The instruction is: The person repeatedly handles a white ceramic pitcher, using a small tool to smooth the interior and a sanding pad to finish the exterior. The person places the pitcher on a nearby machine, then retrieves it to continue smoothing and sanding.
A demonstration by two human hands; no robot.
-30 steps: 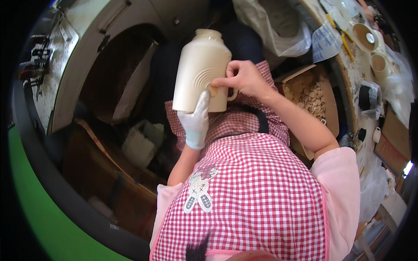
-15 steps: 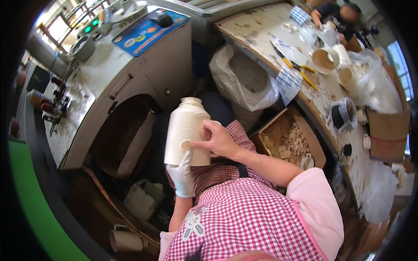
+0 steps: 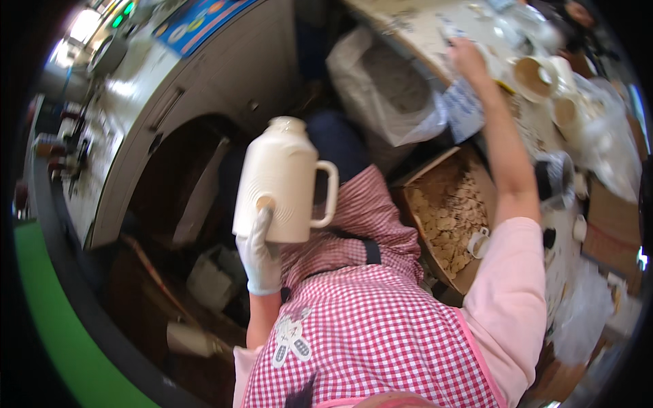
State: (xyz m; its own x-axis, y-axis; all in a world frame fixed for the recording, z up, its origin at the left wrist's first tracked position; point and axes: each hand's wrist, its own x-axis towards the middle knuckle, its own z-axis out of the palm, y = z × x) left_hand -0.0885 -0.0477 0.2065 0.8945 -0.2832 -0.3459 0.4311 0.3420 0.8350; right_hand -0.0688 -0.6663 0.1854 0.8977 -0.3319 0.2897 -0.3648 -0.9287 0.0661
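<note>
Seated at a cluttered workshop, a person in a red-checked apron (image 3: 381, 326) holds a cream ceramic jug (image 3: 282, 183) upright above the lap, the gloved left hand (image 3: 262, 255) clamped on its lower body with the loop handle (image 3: 326, 194) turned to the person's right. Beside the knee stands an open cardboard box (image 3: 445, 211) of pale clay pieces, with a small white cup (image 3: 478, 243) at its edge. Farther right, the bare right hand (image 3: 469, 58) stretches to the tabletop (image 3: 408, 20) and rests among papers near two cream pots (image 3: 537, 75); whether its fingers are closed on anything cannot be told. The one-handed hold looks best served by a firm grip low on the jug, keeping it level while the other arm reaches. Half a second earlier the right hand was pressed on the jug's side; it has since left it for the tabletop.
</note>
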